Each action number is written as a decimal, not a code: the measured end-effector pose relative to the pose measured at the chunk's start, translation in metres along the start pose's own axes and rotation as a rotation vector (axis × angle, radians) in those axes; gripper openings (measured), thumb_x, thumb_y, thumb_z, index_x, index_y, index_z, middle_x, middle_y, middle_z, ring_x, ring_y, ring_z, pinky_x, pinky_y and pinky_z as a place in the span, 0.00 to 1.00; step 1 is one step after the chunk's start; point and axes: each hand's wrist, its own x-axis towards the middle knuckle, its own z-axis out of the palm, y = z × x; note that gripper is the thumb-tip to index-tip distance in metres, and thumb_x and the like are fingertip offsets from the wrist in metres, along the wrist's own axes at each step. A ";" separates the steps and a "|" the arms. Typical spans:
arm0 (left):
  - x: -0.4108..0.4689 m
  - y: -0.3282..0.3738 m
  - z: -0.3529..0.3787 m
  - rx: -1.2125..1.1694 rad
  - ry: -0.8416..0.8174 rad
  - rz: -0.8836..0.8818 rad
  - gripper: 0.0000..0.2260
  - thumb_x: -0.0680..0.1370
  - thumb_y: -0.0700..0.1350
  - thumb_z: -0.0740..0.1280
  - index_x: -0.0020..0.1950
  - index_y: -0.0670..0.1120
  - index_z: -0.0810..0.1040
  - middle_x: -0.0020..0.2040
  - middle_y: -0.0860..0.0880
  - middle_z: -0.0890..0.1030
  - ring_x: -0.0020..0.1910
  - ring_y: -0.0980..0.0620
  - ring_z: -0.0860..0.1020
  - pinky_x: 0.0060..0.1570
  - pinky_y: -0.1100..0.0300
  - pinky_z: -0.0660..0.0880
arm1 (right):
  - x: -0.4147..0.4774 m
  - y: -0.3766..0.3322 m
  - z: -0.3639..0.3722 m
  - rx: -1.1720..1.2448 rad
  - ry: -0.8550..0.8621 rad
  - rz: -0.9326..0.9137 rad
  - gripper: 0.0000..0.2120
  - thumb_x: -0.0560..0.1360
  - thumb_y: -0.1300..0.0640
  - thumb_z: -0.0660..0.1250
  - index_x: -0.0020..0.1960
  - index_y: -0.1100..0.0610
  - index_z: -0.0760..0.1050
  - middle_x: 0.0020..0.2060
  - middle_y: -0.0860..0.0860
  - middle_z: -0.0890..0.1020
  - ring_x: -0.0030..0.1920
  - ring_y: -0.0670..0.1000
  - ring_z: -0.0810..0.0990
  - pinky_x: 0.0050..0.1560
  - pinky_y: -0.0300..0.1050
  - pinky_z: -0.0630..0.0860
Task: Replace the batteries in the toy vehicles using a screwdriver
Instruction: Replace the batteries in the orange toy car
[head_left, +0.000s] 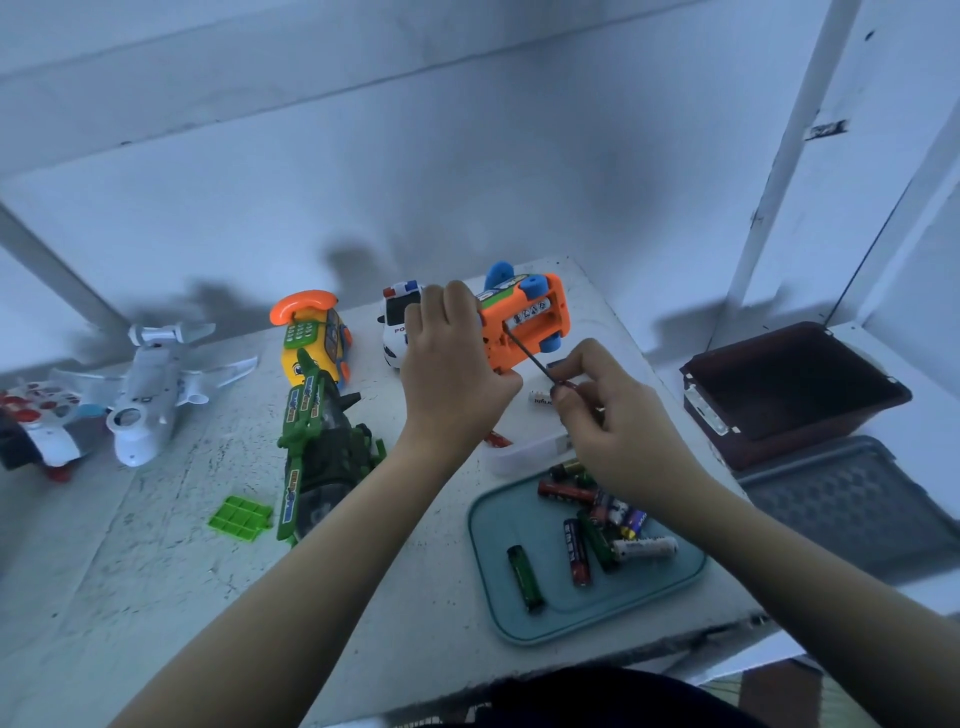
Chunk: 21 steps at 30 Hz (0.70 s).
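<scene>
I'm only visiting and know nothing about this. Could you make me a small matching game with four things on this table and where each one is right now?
Things
1. orange toy car
2. screwdriver
3. green cover
4. loose batteries

Places
A. on the teal tray
B. pinched in the right hand
C. lying on the table beside the green toy
D. gripped in the left hand

Pairs: 1-D, 2-B, 3-C, 4-A
</scene>
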 end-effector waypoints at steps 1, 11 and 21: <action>0.000 0.000 -0.001 0.002 0.001 -0.004 0.26 0.56 0.40 0.77 0.50 0.38 0.71 0.47 0.43 0.72 0.44 0.49 0.64 0.31 0.68 0.53 | 0.000 -0.001 0.001 -0.004 -0.003 -0.002 0.02 0.79 0.62 0.60 0.49 0.56 0.68 0.24 0.50 0.67 0.22 0.44 0.64 0.26 0.33 0.62; 0.000 -0.001 0.014 0.286 0.132 0.134 0.31 0.49 0.33 0.75 0.48 0.43 0.66 0.42 0.42 0.76 0.39 0.43 0.75 0.28 0.62 0.67 | -0.003 -0.016 0.024 0.001 0.055 0.083 0.03 0.79 0.64 0.56 0.49 0.58 0.64 0.32 0.49 0.71 0.29 0.41 0.71 0.29 0.35 0.69; -0.002 -0.010 0.014 0.214 0.116 0.177 0.31 0.51 0.32 0.74 0.49 0.42 0.66 0.44 0.40 0.76 0.42 0.41 0.74 0.33 0.59 0.70 | -0.001 0.003 0.006 0.033 0.075 0.268 0.03 0.79 0.60 0.58 0.50 0.54 0.69 0.32 0.51 0.76 0.22 0.42 0.67 0.25 0.35 0.63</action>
